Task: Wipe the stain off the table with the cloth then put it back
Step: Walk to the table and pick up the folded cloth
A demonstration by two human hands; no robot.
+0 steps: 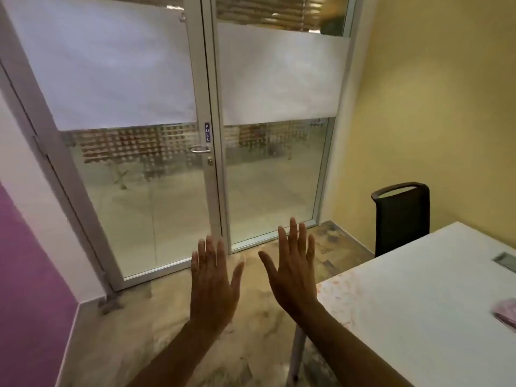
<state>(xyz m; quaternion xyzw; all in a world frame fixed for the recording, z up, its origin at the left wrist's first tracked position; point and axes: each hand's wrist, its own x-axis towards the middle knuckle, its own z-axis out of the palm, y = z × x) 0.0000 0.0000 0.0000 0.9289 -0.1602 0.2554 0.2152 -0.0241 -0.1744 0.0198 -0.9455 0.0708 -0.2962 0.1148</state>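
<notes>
So, both of the person's hands are up in the air, off the desk (418,303), out past its stained corner and over the marbled floor (167,331). The left hand (212,286) is the one farther from the desk; its back faces the camera, fingers straight and a bit spread, grip apart and holding nothing. The right hand (293,275) is just beside the desk corner, its forearm crossing in front of the desk edge. Same pose here: fingers straight, thumb out, grip apart, nothing in it. Neither hand touches the desk.

A reddish speckled stain (337,291) sits on the white desk top at the corner nearest the hands. The cloth (506,312), pinkish and crumpled, lies on the desk well apart from the stain, toward the side away from the hands, and is partly cut off by the frame edge. A small grey cutout (505,259) is set in the desk top beyond the cloth.

One metal desk leg (297,356) shows under the stained corner. A black chair (402,219) stands at the desk's far end, against the yellow wall (432,107). Beyond the desk, facing the hands, is a glass door (145,205) with frosted upper panels, a PULL label (207,132) and a metal handle (199,149). A purple wall (28,275) runs along the side farthest from the desk.
</notes>
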